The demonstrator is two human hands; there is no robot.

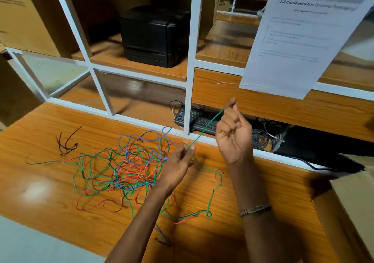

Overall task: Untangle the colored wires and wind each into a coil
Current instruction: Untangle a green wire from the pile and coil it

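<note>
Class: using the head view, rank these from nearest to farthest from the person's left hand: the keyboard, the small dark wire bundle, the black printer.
From the left hand:
1. Keyboard, just up and right, behind the white frame.
2. Small dark wire bundle, far left on the desk.
3. Black printer, up on the shelf behind.

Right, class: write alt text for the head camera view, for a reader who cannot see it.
A person's two hands stretch a green wire taut above a wooden table, left hand pinching it low, right hand gripping it higher. Left of the hands lies a tangle of wires, green, red and blue; a small dark wire lies apart.
</note>
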